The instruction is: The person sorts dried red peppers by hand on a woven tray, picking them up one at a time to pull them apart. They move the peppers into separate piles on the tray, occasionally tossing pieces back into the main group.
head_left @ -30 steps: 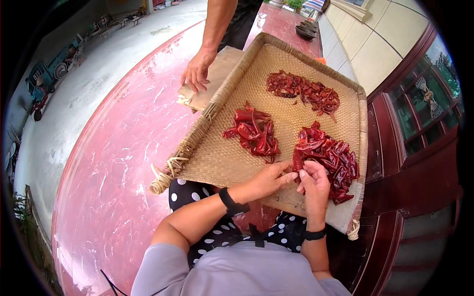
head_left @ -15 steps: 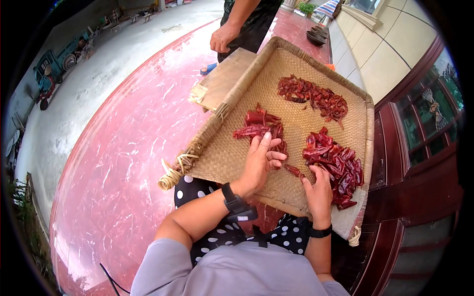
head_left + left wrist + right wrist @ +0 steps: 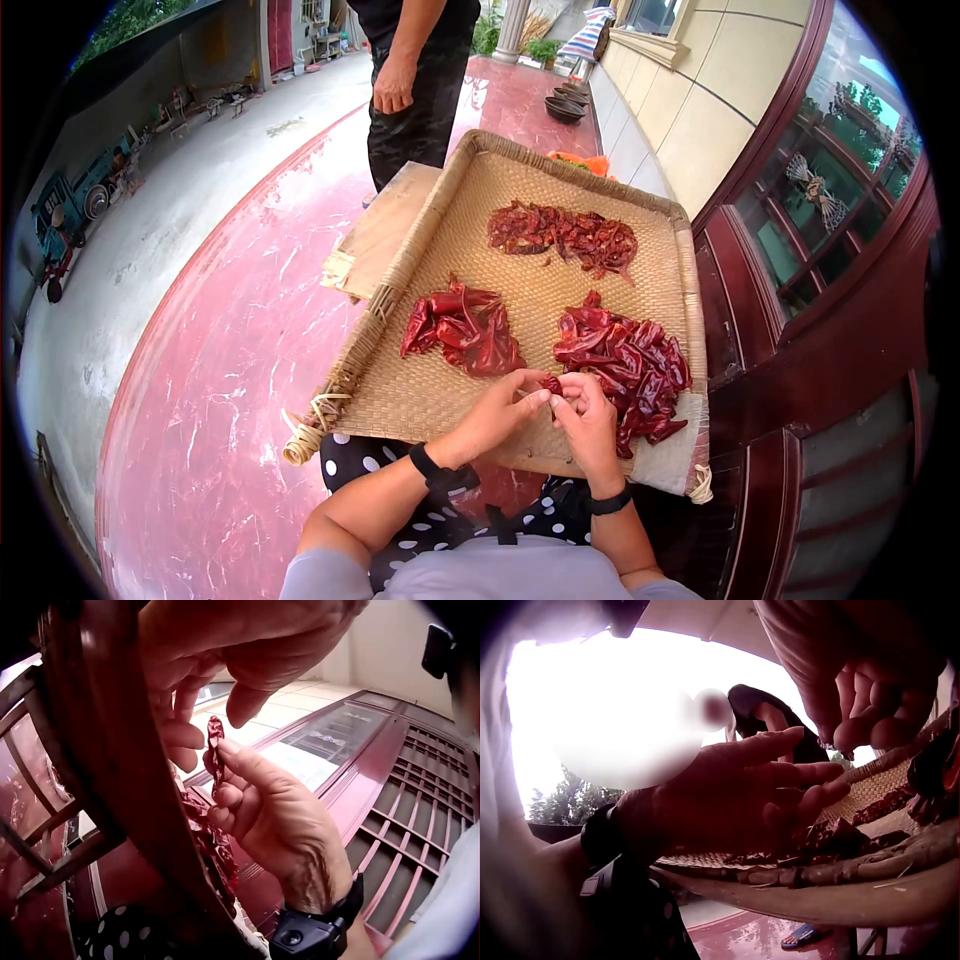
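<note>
Over the front edge of a woven bamboo tray (image 3: 540, 310), my two hands come together. My right hand (image 3: 588, 425) pinches a dried red chili (image 3: 215, 754) between thumb and fingers, its tip pointing up in the left wrist view. Close beside the tip is my left hand (image 3: 495, 408), thumb apart from its fingers; the right wrist view has those fingers (image 3: 802, 776) extended. A pile of whole dried chilies (image 3: 625, 365) lies right of my hands. Another pile of chilies (image 3: 465, 328) is at the left, and smaller chili pieces (image 3: 562, 238) are heaped farther back.
A wooden board (image 3: 385, 230) adjoins the tray's left rim. Beyond it another person (image 3: 415, 100) stands with one arm hanging. Dark red doors (image 3: 760, 300) rise close on the right; stacked dark pans (image 3: 567, 103) sit along the wall behind.
My left hand reached over to the left chili pile, then came back to my right hand. The other person's hand left the board, and that person now stands farther back.
</note>
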Tool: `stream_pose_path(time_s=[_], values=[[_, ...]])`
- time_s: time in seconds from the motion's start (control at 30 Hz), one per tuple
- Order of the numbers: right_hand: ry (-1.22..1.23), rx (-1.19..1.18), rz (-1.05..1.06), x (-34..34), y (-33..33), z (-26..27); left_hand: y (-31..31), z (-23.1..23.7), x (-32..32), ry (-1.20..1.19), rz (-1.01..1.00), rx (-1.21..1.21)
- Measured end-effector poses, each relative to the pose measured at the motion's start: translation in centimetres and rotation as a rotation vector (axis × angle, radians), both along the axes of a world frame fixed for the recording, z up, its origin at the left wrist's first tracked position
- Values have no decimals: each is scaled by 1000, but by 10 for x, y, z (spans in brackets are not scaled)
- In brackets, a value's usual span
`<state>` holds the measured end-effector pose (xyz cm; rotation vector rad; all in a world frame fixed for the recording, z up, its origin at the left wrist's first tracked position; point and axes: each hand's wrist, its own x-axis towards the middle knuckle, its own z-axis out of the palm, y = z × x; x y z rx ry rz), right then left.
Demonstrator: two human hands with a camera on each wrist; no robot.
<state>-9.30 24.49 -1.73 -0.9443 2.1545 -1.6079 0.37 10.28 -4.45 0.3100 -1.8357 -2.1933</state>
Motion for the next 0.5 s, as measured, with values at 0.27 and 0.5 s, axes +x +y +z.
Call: stream_pose_path(time_s=[0.27,0.5], values=[[53,44,75,3,-5,6,-2,4,2,189,294,100],[558,352,-191,-37,1,23,-20,13,6,275,767,-182]])
